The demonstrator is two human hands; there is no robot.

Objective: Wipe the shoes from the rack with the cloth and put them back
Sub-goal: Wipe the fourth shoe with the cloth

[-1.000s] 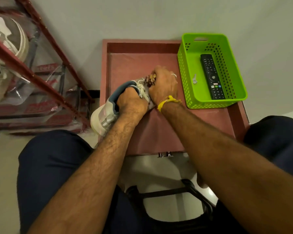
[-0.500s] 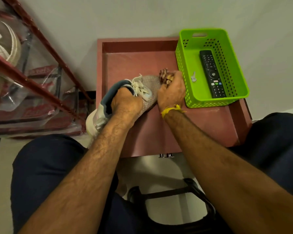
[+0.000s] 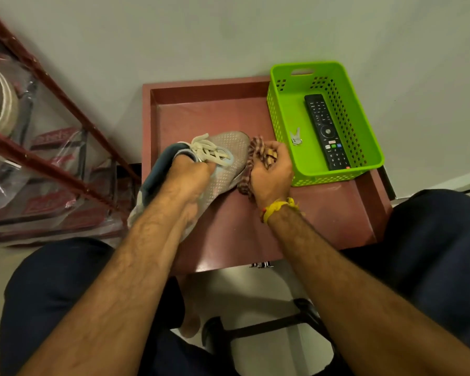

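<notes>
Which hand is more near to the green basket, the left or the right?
Right. The right hand, gripping the checked cloth, is just beside the green basket. The left hand grips the sneaker, farther away on the basket's left.

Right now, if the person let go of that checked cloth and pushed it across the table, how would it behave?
The checked cloth is bunched in the right hand and bends against the sneaker, so it is probably floppy and would sag when lifted. It looks thin, so likely light. Pushed on the red table, it would probably crumple and drag, not roll.
</notes>
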